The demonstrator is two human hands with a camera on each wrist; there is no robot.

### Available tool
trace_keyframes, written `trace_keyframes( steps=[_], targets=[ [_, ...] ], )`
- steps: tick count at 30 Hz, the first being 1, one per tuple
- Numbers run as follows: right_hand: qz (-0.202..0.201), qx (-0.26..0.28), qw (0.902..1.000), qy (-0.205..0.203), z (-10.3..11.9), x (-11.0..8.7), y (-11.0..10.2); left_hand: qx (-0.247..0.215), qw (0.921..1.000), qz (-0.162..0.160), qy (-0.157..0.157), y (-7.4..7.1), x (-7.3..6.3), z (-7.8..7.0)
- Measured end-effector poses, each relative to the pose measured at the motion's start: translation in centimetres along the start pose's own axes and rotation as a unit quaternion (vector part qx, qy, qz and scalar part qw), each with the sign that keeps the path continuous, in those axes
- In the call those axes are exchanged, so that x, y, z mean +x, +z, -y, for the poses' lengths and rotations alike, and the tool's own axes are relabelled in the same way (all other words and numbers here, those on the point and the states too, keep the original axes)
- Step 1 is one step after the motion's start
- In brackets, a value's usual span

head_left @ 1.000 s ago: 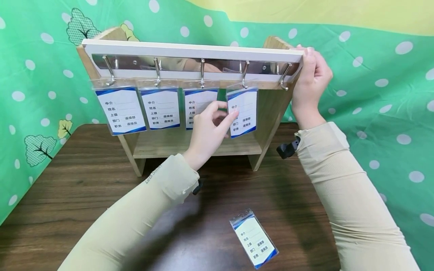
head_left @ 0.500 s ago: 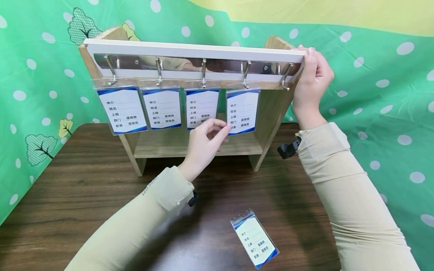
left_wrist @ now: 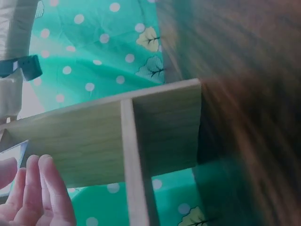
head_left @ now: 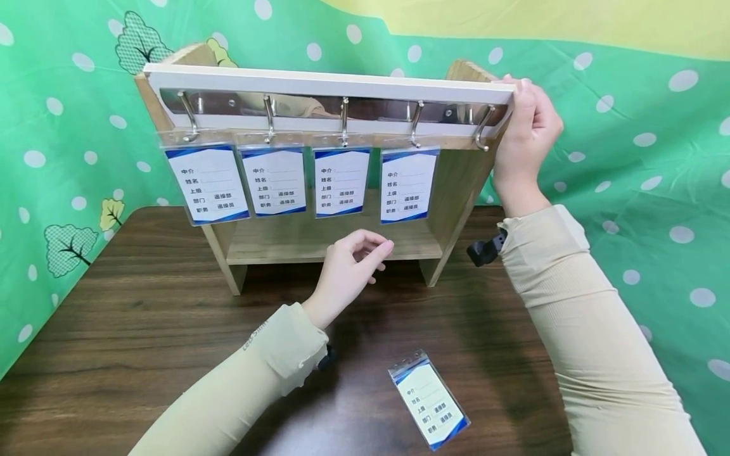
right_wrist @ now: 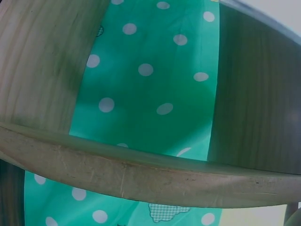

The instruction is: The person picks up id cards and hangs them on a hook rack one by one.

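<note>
My left hand [head_left: 350,269] is in front of the lower shelf, below the hanging badges, with loosely bent fingers and nothing in them. In the left wrist view its fingers [left_wrist: 56,193] are beside a badge corner [left_wrist: 19,153]. At the right end of the hook rack [head_left: 319,82], my right hand [head_left: 526,139] grips the white board and its wooden side. Four-line printed badges in clear sleeves hang from the hooks; the rightmost hanging badge [head_left: 409,185] is on the hook second from the right. Another badge [head_left: 429,402] lies face up on the table.
The rack's wooden stand [head_left: 336,247] is on a dark wood table [head_left: 142,316]. The far right hook [head_left: 483,130] carries no badge. A green dotted cloth [head_left: 627,158] hangs behind. In the right wrist view, a wooden side panel [right_wrist: 141,176] fills the lower part.
My left hand has let go of the rightmost hanging badge and moved down and away from it. That badge now hangs straighter. My right hand stays on the rack.
</note>
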State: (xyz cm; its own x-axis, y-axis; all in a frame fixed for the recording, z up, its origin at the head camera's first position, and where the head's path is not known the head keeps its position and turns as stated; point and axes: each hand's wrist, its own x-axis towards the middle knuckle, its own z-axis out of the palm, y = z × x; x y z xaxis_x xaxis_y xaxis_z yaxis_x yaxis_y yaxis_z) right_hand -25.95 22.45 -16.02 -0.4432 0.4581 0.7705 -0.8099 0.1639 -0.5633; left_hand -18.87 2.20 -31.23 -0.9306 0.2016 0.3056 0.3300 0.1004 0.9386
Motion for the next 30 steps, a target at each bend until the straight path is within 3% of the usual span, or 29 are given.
trace_keyframes(
  steps=[9, 16, 24, 30],
  targets=[
    [-0.002, -0.001, 1.0000, -0.003, -0.1, 0.0, 0.0, 0.030, 0.9973, 0.043, -0.052, 1.6, -1.3, 1.3],
    [0.001, 0.004, 1.0000, -0.004, 0.0, 0.1, 0.1, 0.042, 0.9905, 0.098, -0.087, 2.8, -2.4, 2.2],
    [-0.002, 0.011, 0.9999, 0.001, -0.1, 0.2, 0.1, 0.028, 0.9707, 0.178, -0.159, 4.1, -3.7, 3.6],
    [-0.002, 0.011, 0.9999, 0.000, -0.2, 0.2, 0.1, -0.030, 0.9458, 0.231, -0.227, 5.0, -4.6, 4.3]
  ],
)
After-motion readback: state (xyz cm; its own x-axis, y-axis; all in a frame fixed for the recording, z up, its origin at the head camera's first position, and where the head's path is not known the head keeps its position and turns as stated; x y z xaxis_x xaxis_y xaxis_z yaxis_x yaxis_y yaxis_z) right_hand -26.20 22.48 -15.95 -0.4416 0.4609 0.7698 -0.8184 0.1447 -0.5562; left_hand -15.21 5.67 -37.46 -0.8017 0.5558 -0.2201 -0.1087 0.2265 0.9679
